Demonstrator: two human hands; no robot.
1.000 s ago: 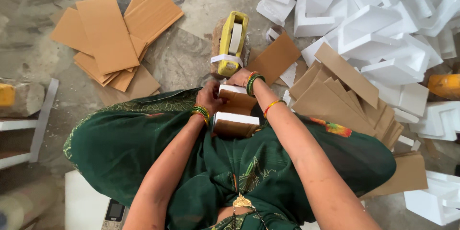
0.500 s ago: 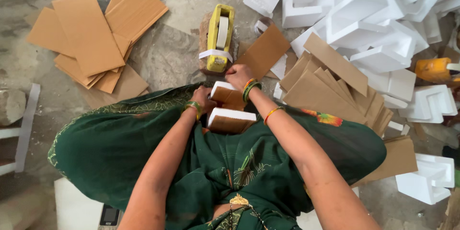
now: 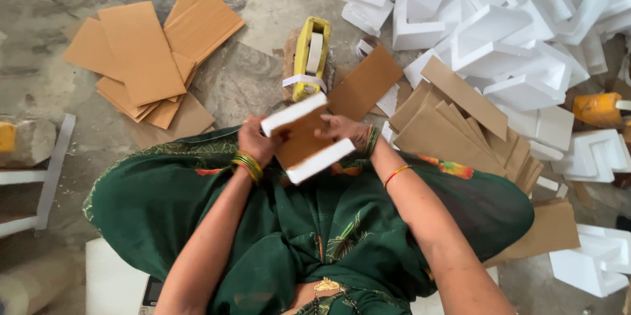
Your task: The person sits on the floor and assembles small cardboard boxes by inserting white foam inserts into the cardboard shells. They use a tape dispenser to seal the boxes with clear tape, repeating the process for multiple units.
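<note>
Both my hands hold a small package [image 3: 303, 137] above my lap: a brown cardboard sheet capped by a white foam piece on each end, tilted to the right. My left hand [image 3: 255, 141] grips its left side. My right hand [image 3: 343, 130] holds its right side. A yellow tape dispenser [image 3: 309, 59] with white tape lies on the floor just beyond the package. My green garment [image 3: 197, 210] spreads over my knees under the hands.
A loose stack of cardboard sheets [image 3: 148, 59] lies at the far left. More cardboard strips [image 3: 460, 124] fan out at my right. A heap of white foam corner pieces [image 3: 513, 32] fills the far right. A yellow object [image 3: 597, 109] sits at the right edge.
The package has been lifted off my lap and turned, so that it now sits tilted between both hands. The view has shifted slightly.
</note>
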